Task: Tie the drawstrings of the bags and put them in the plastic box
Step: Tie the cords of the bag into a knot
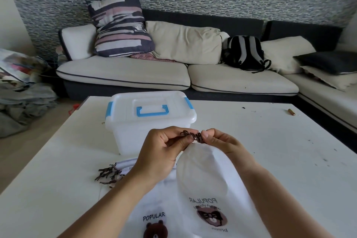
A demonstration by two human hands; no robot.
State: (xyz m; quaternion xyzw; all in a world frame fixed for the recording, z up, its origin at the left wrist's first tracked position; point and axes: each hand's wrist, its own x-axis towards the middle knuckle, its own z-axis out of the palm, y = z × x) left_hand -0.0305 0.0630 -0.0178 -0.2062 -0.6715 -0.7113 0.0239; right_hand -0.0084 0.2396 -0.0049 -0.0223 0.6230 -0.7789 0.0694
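Bags: I count two white drawstring bags with bear prints nearest me on the white table (251,131), one lying flat (154,208), one raised (201,170). My left hand (160,149) and right hand (222,141) each pinch its brown drawstring (193,135) at the gathered neck. Loose brown cords (108,175) lie left. Beyond stands one plastic box (148,118), lid shut, then the sofa (173,75) with one backpack (244,52).
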